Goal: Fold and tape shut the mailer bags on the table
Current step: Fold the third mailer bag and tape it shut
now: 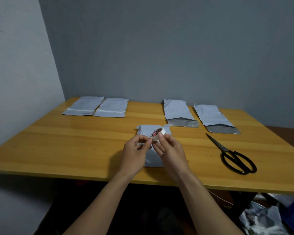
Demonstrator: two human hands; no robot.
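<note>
1. Head view: the right hand [171,150] grips the tape [158,133] by its rim; the left hand [135,150] pinches the roll's edge.
2. The bag [143,130] lies on the surface [75,150] beneath both hands (taped bags [95,107] far left, open bags [178,112] far right).
3. It looks light, limp and slick, so pin the fold near the flap.

Bare table [75,141] lies left; scissors [234,156] lie right.
</note>
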